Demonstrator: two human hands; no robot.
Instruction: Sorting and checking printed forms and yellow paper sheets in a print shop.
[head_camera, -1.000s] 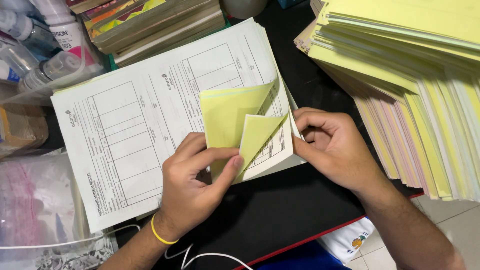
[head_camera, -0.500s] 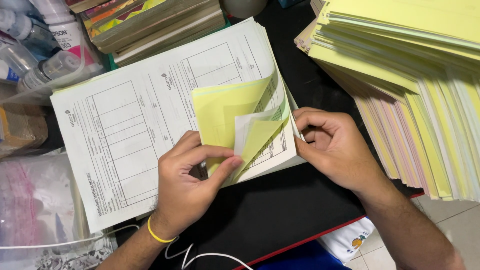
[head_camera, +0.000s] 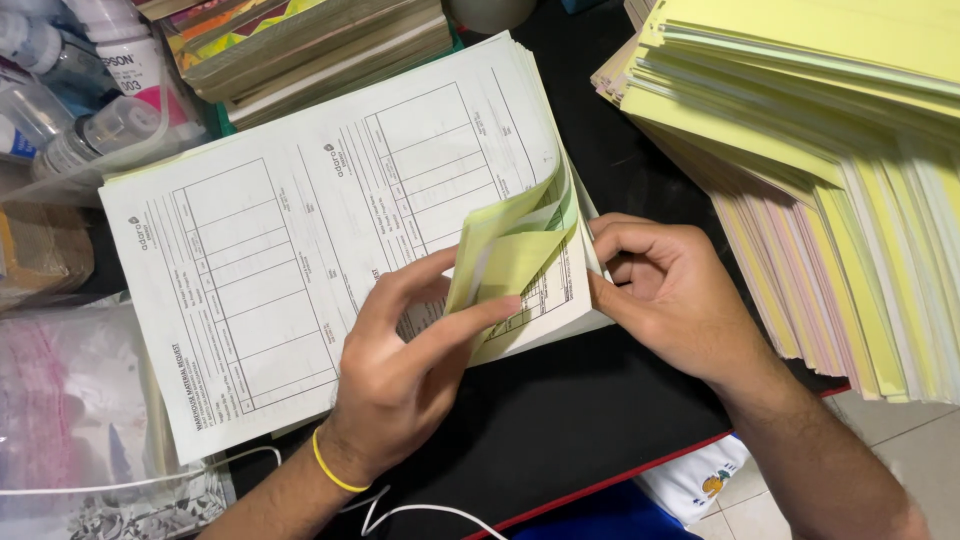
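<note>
Fingers (head_camera: 455, 325) of the left hand (head_camera: 400, 385) were pressed together on a folded-back corner of yellow and white sheets (head_camera: 510, 255), thumb under and forefinger over, so the leaves stayed lifted off the page below. I watched through the head camera as the right hand (head_camera: 665, 295) closed its fingertips on the lower right edge of the stack of printed forms (head_camera: 300, 240) — a grip that looked meant to keep the block square while the corner was fanned. That stack lay flat on the black tabletop (head_camera: 560, 420), tilted across it, its top sheet a white ruled form with the raised corner nearest the right hand. A yellow band (head_camera: 335, 470) ringed the left wrist.

Farther out, to the right and just beside the work, stood a tall pile of loose yellow, pink and white paper (head_camera: 830, 170), its edges staggered — near enough to reach. Behind the forms lay a heap of books (head_camera: 320, 45); at the far left, small plastic bottles (head_camera: 90, 130) and a clear plastic bag (head_camera: 70, 420). A white cable (head_camera: 420, 510) trailed across the table's near edge.
</note>
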